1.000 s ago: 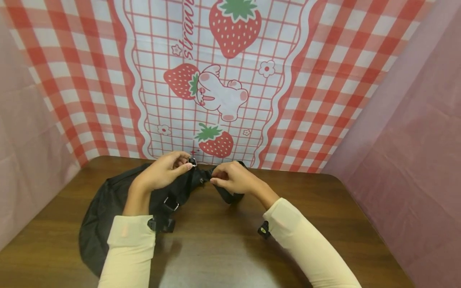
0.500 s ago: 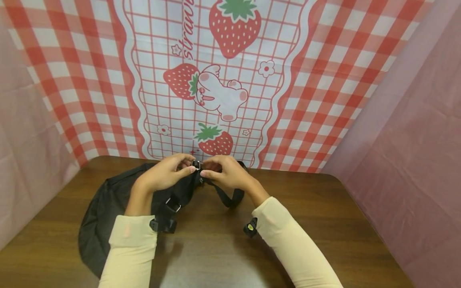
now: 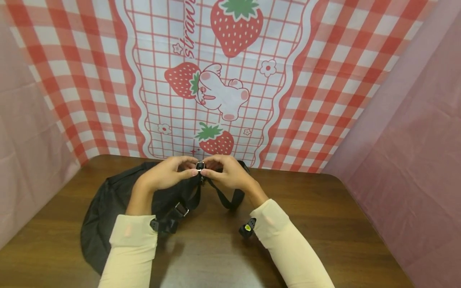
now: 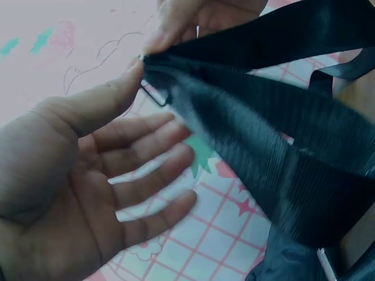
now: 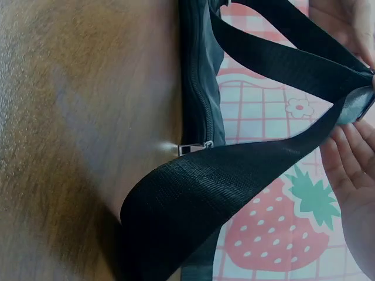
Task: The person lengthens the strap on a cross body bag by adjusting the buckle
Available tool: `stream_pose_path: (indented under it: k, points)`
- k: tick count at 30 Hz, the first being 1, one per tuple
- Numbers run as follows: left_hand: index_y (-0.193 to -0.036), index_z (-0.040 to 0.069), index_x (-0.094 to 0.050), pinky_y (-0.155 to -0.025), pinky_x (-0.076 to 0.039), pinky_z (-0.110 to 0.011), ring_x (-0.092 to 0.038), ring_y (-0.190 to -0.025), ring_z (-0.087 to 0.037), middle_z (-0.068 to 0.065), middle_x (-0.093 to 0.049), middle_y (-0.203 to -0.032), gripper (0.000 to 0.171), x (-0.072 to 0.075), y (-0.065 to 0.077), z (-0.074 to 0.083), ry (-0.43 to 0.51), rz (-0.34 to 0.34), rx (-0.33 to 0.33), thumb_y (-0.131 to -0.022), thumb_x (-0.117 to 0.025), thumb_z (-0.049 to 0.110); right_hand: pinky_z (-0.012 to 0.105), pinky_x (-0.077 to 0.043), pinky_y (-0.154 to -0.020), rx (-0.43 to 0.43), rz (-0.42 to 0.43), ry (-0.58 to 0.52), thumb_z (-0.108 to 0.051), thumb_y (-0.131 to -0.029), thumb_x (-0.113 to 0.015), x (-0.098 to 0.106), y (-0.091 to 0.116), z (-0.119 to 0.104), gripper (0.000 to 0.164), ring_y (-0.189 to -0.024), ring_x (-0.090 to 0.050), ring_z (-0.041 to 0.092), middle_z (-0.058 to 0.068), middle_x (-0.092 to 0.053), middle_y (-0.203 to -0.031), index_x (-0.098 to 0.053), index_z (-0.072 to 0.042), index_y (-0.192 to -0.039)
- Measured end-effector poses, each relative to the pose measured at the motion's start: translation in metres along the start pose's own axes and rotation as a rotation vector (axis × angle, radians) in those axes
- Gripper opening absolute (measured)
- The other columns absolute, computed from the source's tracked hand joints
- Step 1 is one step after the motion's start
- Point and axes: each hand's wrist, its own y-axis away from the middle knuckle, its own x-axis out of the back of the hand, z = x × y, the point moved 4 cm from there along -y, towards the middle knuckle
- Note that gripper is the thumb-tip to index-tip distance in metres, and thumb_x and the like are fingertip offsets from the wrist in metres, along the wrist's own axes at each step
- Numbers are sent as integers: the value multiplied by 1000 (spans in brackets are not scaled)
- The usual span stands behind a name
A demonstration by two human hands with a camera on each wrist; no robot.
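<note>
A black bag (image 3: pixel 111 216) lies on the left of the table, its webbing strap (image 3: pixel 230 202) looping to the right. My left hand (image 3: pixel 163 173) pinches a small metal slide buckle (image 3: pixel 200 165) on the strap between thumb and index finger. In the left wrist view its other fingers spread loosely below the strap (image 4: pixel 234 129). From the other side my right hand (image 3: pixel 232 172) pinches the strap at the same buckle, thumb tips nearly meeting. In the right wrist view, folded webbing runs into the right hand (image 5: pixel 354 175), whose grip is partly cut off.
A second metal buckle (image 3: pixel 181 209) hangs on webbing near the left wrist. The bag's zipper pull (image 5: pixel 190 150) shows in the right wrist view. Behind the wooden table (image 3: pixel 309 224) hangs a strawberry-print cloth (image 3: pixel 223 92), with pink cloth (image 3: pixel 407 160) at the side.
My right hand has moved left from the strap to the buckle, meeting the left hand there. The left hand has shifted slightly right with the buckle.
</note>
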Motion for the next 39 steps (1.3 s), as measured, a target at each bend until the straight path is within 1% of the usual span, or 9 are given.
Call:
stream_pose_path:
  k: [6,9,13,16,21,25,32,35,39]
  points:
    - [-119,-1,-71,-94,-52,-51,-66,-102,-24,-6,-73,-105,32,2,7,-15,4,-104,44,-106,-58,26,35,-57,-79,13,31,-40,-19,-97,-73,3,0,-4,30,-88,-68,12,4,-71,-98,-70,-2,-122]
    - [-117,-1,-70,-93,-51,-51,-64,-101,-25,-7,-71,-102,31,3,9,-18,60,-126,54,-107,-57,24,35,-57,-79,10,41,-60,-19,-97,-73,4,0,-5,29,-87,-68,13,4,-72,-98,-70,-3,-121]
    - [-123,-3,-68,-93,-51,-50,-64,-102,-28,-10,-70,-105,33,3,8,-18,136,-120,41,-107,-56,23,40,-57,-79,8,49,-98,-19,-98,-72,5,-1,-6,27,-88,-68,16,5,-72,-98,-70,-4,-121]
    - [-118,-2,-69,-94,-52,-49,-64,-100,-28,-10,-68,-101,30,2,7,-18,180,-121,36,-108,-55,23,45,-57,-77,13,56,-126,-18,-98,-72,5,-1,-6,27,-86,-68,18,6,-72,-98,-71,-5,-121]
    - [-104,-1,-66,-93,-53,-46,-62,-96,-25,-8,-63,-95,24,2,6,-19,267,-113,24,-109,-51,18,40,-57,-77,20,37,-125,-16,-96,-75,8,0,-10,27,-86,-67,16,5,-71,-96,-70,-3,-120]
    - [-102,-2,-65,-90,-52,-42,-63,-95,-23,-8,-63,-94,25,3,6,-18,328,-103,-9,-110,-49,15,36,-57,-77,26,5,-122,-13,-94,-77,11,1,-14,28,-86,-67,14,3,-71,-95,-71,-2,-118]
    - [-101,-2,-65,-89,-51,-41,-62,-93,-23,-9,-64,-94,25,0,2,-16,378,-89,-50,-110,-49,15,37,-58,-79,40,-39,-160,-13,-94,-77,2,2,-16,28,-87,-68,14,3,-72,-96,-70,0,-118]
    - [-101,-1,-63,-91,-51,-42,-59,-92,-23,-8,-61,-91,24,-2,-1,-14,383,-79,-40,-110,-48,15,35,-58,-80,49,-18,-164,-11,-94,-76,0,2,-18,29,-87,-68,14,3,-72,-98,-70,0,-119]
    - [-103,-1,-64,-96,-52,-47,-60,-96,-24,-9,-60,-94,25,0,0,-15,355,-67,9,-110,-49,19,40,-58,-79,58,30,-177,-9,-94,-76,4,2,-18,28,-87,-68,15,5,-71,-98,-69,0,-119]
